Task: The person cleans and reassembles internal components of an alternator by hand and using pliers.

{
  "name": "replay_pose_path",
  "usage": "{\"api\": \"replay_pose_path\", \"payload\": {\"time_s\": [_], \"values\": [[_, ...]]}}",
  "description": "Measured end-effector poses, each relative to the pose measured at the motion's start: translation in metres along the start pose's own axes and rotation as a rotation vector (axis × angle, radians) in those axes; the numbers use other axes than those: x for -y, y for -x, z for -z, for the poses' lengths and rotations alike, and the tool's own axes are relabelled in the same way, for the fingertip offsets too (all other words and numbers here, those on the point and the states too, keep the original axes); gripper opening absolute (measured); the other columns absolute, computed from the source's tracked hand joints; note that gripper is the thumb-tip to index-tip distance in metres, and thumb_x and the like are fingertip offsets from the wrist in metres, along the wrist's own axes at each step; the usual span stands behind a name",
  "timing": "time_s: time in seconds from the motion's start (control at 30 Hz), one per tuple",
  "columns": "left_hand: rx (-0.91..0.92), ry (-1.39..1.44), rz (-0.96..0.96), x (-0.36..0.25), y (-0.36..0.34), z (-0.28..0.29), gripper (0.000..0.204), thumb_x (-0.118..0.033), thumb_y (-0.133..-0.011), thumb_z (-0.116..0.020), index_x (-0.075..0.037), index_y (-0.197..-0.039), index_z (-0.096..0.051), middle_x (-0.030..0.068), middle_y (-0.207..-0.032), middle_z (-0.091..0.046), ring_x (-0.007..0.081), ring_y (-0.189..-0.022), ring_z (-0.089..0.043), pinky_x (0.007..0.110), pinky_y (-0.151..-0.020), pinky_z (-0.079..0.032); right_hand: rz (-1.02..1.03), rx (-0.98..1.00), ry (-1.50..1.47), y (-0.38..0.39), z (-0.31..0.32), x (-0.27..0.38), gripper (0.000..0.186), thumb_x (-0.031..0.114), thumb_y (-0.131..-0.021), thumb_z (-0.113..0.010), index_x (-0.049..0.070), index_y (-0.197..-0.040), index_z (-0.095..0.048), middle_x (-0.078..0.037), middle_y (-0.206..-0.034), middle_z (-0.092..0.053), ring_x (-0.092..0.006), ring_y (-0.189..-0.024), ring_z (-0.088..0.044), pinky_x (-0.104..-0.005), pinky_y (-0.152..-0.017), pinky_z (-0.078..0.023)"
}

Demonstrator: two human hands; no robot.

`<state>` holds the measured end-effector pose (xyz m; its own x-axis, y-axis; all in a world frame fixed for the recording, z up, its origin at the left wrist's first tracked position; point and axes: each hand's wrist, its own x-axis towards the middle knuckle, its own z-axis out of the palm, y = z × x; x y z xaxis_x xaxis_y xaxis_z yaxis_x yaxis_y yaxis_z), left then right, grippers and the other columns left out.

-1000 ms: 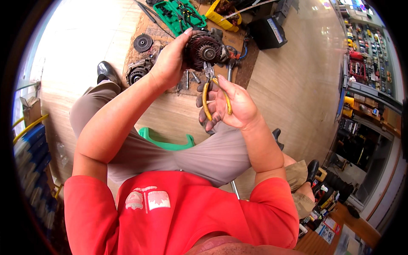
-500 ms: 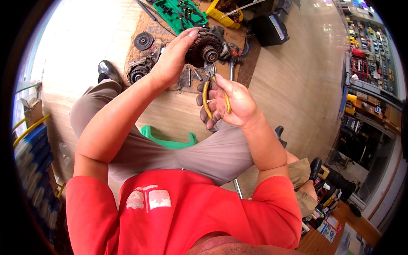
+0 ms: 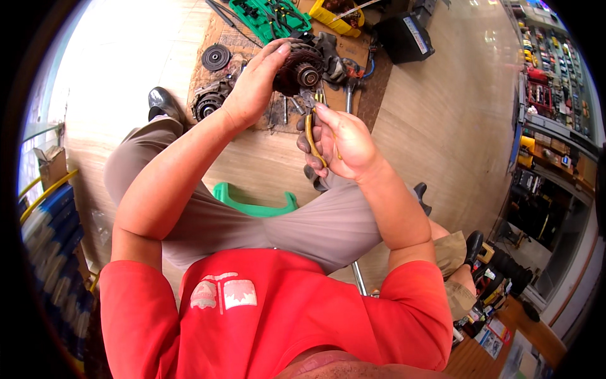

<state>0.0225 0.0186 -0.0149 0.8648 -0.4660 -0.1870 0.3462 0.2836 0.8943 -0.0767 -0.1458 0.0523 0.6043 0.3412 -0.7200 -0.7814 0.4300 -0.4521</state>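
My left hand [image 3: 257,85] grips the left side of a dark, round alternator rotor [image 3: 294,69] with copper-brown windings and a ringed shaft end turned toward me. In my right hand [image 3: 344,142] are yellow-handled pliers [image 3: 312,140], the fingers wrapped round both handles. The pliers' jaws touch or nearly touch the rotor's near edge; I cannot tell what lies between them. Behind the rotor is a greasy metal housing [image 3: 329,57]. Another pulley-like alternator part [image 3: 207,106] rests left of my left wrist, close to a flat black disc [image 3: 216,57].
A stained cardboard sheet [image 3: 201,79] lies under the parts. Beyond are a green tool case [image 3: 268,19], a yellow bin [image 3: 338,18] and a black battery [image 3: 404,39]. A green stool [image 3: 255,207] stands between my legs. Another person's leg [image 3: 464,278] shows at right.
My right fingers have closed further round the pliers, bringing the handles together. The pliers tilt slightly more, and the rotor has turned a little in my left hand.
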Motion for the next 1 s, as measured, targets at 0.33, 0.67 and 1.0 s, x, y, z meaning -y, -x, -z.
{"api": "replay_pose_path", "payload": {"time_s": [0.33,0.67,1.0], "values": [[-0.114,0.531,0.313,-0.006,0.000,-0.009,0.035,-0.033,-0.100,-0.038,-0.009,-0.117,-0.057,0.0039,-0.107,-0.067,0.0158,-0.093,-0.064,0.031,-0.075,-0.052,0.107,0.023,0.020,0.002,-0.004,0.002,0.030,0.032,-0.100,-0.041,0.004,-0.100,-0.051,-0.013,-0.080,-0.060,-0.0267,-0.057,-0.060,-0.0371,-0.043,-0.048],[-0.158,0.515,0.307,-0.010,0.001,-0.010,0.034,-0.032,-0.100,-0.040,-0.009,-0.117,-0.058,0.0039,-0.106,-0.067,0.0157,-0.092,-0.064,0.030,-0.074,-0.050,0.029,0.091,0.070,0.008,-0.011,0.005,0.028,0.029,-0.099,-0.044,0.003,-0.108,-0.050,-0.015,-0.091,-0.060,-0.0315,-0.070,-0.066,-0.0439,-0.053,-0.058],[-0.114,0.447,0.232,-0.003,-0.001,-0.008,0.032,-0.028,-0.100,-0.042,-0.006,-0.117,-0.058,0.0047,-0.106,-0.067,0.0153,-0.092,-0.063,0.029,-0.071,-0.048,0.007,0.143,0.024,0.005,-0.004,0.004,0.034,0.034,-0.101,-0.040,0.002,-0.110,-0.049,-0.018,-0.094,-0.060,-0.0341,-0.071,-0.066,-0.0454,-0.054,-0.058]]}}
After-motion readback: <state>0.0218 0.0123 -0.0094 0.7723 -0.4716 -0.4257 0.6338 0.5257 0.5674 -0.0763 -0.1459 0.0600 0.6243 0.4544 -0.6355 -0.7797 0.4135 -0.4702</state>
